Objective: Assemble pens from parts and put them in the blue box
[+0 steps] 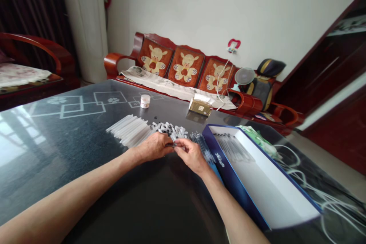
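Observation:
My left hand and my right hand meet over the near part of the table, fingers pinched together. Between them is a thin, dark-and-pale pen piece, mostly covered by the fingers. Left of my hands lies a row of translucent white pen barrels. Just beyond my fingertips is a heap of white and black pen caps. To the right, thin pen refills lie against the side of a long blue box. Inside the box, at its far end, several clear pens lie side by side.
A small white tub and a tissue pack stand farther back on the dark glossy table. Right of the box are a green-and-white bag and tangled white cables. A wooden sofa stands behind the table.

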Available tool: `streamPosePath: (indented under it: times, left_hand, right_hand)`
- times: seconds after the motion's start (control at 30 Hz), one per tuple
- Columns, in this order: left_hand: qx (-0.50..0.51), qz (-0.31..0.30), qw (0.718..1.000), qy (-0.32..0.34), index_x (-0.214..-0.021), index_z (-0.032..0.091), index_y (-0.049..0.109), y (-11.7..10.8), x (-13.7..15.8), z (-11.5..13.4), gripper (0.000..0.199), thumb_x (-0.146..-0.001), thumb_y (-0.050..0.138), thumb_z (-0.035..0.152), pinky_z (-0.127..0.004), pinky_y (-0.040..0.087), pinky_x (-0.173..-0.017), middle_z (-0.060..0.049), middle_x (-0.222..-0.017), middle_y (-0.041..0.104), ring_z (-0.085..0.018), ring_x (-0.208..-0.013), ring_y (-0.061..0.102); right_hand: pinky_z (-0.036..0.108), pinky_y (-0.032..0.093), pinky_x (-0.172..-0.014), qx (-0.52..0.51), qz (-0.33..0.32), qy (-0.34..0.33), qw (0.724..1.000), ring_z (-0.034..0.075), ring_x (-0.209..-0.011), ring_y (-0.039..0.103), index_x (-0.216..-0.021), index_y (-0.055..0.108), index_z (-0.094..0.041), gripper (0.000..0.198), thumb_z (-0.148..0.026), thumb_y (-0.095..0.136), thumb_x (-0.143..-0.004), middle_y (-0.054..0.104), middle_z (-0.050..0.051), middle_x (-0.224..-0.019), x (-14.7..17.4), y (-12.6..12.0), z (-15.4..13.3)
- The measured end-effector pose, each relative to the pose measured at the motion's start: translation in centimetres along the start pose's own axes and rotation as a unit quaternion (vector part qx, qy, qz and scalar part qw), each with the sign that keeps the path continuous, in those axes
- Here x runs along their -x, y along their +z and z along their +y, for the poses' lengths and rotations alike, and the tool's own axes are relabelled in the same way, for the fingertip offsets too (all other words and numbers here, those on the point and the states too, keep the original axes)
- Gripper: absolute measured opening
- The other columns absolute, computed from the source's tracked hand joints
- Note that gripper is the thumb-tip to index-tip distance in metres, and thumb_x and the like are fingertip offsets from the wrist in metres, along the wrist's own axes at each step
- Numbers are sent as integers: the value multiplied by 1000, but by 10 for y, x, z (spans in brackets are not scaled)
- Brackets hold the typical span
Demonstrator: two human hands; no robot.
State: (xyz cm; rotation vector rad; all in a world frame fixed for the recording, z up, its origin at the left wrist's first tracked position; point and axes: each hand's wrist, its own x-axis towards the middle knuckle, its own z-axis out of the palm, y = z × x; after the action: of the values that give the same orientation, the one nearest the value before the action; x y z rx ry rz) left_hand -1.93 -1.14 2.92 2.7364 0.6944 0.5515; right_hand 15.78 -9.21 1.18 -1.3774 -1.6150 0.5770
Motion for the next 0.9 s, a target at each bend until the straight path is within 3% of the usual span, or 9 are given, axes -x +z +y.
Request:
streamPosePath:
  times: [0.1,0.23,0.33,0.47,0.53,0.6,0.7,0.9]
  left_hand:
    - [-15,-11,1000,6,-87,16,67,-2,1,-2,16,-84,55,25,-25,43,-68,-6,-82,64,-17,-73,59]
    - [2,-7,1000,21,-98,17,66,-3,3,-1,20,-84,55,26,-26,46,-73,-6,-87,64,-18,-79,62]
    - [18,74,997,23,-109,16,63,-4,3,-2,30,-88,52,35,-29,49,-79,-9,-100,64,-20,-86,63]
    - [36,213,976,-28,-114,16,61,-11,0,-12,35,-91,45,36,-28,49,-81,-9,-108,63,-17,-86,64]
    - [42,238,969,-58,-109,17,63,-14,-1,-18,33,-90,45,35,-25,50,-76,-7,-103,64,-14,-79,64]
    - [38,245,966,-75,-105,17,65,-16,-1,-23,31,-88,45,34,-24,49,-73,-6,-98,65,-14,-75,64]
    - [20,247,965,-90,-102,18,67,-17,-1,-26,31,-87,44,34,-23,48,-71,-5,-94,67,-13,-72,63]
    - [-31,245,958,-147,-99,19,71,-22,0,-30,33,-86,43,32,-22,48,-73,-5,-87,70,-15,-74,65]
  right_hand:
    - [29,46,-75,115,-36,-58,991,17,-79,62,-93,70,-23,17,-21,58,-82,67,3,-87,-2,-2,-12]
    - [29,45,-73,239,-83,-84,964,16,-73,60,-84,69,-22,16,-16,54,-82,65,3,-82,-2,-12,-29]
    - [29,45,-77,292,-68,-81,950,16,-78,60,-85,68,-21,18,-17,51,-83,65,4,-84,4,-50,-35]
    - [29,46,-70,350,72,13,934,17,-76,61,-86,70,-20,19,-27,53,-81,66,5,-88,16,-136,-15]
    - [30,46,-69,421,137,93,892,19,-71,61,-81,72,-19,17,-25,57,-75,67,5,-80,22,-177,6]
    - [30,45,-65,475,142,176,850,19,-68,61,-75,73,-20,16,-23,58,-74,68,5,-73,25,-205,29]
    - [30,41,-60,517,124,251,809,19,-61,60,-64,72,-20,18,-20,57,-74,66,5,-61,25,-222,60]
    - [30,38,-53,538,137,239,796,17,-46,53,-42,60,-19,22,-15,61,-64,54,4,-42,12,-218,95]
